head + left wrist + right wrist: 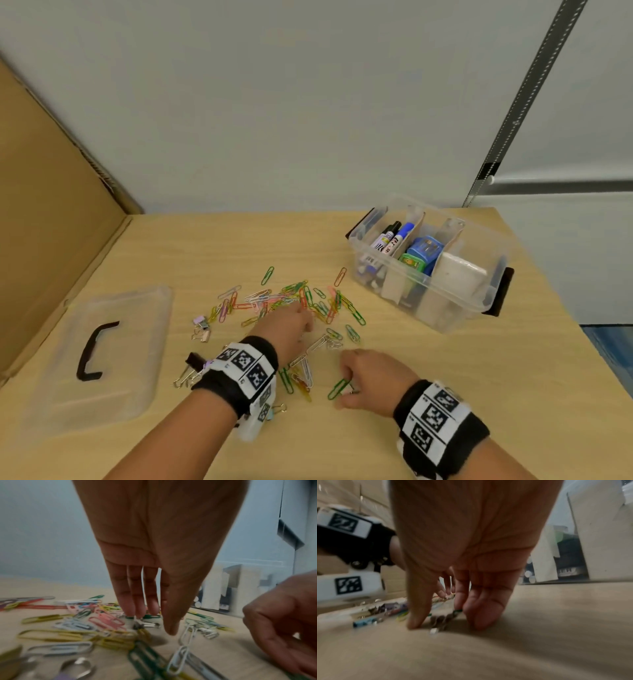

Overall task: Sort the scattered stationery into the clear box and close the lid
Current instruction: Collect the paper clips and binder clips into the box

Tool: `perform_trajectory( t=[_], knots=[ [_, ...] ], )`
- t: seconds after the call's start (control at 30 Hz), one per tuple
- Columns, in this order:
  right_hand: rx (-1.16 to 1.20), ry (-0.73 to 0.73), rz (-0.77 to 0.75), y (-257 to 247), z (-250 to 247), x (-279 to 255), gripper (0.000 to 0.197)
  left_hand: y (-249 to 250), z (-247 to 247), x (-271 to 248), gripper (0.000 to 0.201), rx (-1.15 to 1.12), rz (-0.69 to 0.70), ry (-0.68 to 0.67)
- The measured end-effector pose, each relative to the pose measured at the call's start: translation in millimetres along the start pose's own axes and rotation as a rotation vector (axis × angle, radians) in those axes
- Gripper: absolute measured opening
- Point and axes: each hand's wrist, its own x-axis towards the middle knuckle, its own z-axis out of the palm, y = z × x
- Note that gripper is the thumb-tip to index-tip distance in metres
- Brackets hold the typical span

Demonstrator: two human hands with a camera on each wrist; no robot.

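Coloured paper clips (pixel 291 301) lie scattered mid-table, with small binder clips (pixel 201 329) at the pile's left edge. My left hand (pixel 306 318) reaches into the pile; its fingers (pixel 137 609) point straight down and touch the clips (pixel 106 620), holding nothing I can see. My right hand (pixel 344 381) sits nearer to me, thumb and curled fingers (pixel 479 618) pinching a green paper clip (pixel 338 389) against the table; that view is blurred. The clear box (pixel 455 308) stands open at the right, holding markers (pixel 390 240). Its lid (pixel 137 377) lies flat at the left.
A cardboard panel (pixel 51 205) stands along the table's left side, and a grey wall closes the back. The box's cardboard dividers separate markers, blue and green items (pixel 421 255) and a white block (pixel 460 277). The table's right edge (pixel 561 301) runs just beyond the box.
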Motion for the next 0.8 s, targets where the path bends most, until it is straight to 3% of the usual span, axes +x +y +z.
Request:
perform_trajectory(
  t=[0.13, 0.23, 0.53, 0.63, 0.8],
  knots=[
    [0.065, 0.090, -0.002, -7.4, 11.5, 3.6, 0.017, -14.6, 5.9, 3.5, 0.027, 0.006, -0.017, -0.040],
    [0.150, 0.113, 0.036, -8.3, 12.1, 4.4, 0.016, -22.7, 9.2, 2.7, 0.027, -0.058, -0.005, -0.006],
    [0.771, 0.260, 0.155, 5.4, 5.6, 1.2, 0.015, -42.8, 7.9, -6.8, 0.020, -0.028, -0.024, -0.004],
    [0.882, 0.278, 0.171, 8.4, 6.3, 5.0, 0.015, -51.3, 4.7, -12.1, 0.014, -0.122, -0.026, 0.041],
    [1.005, 0.294, 0.167, 2.0, 6.8, 14.6, 0.013, -81.2, -9.6, -28.9, 0.012, -0.489, -0.126, 0.174]
  ],
)
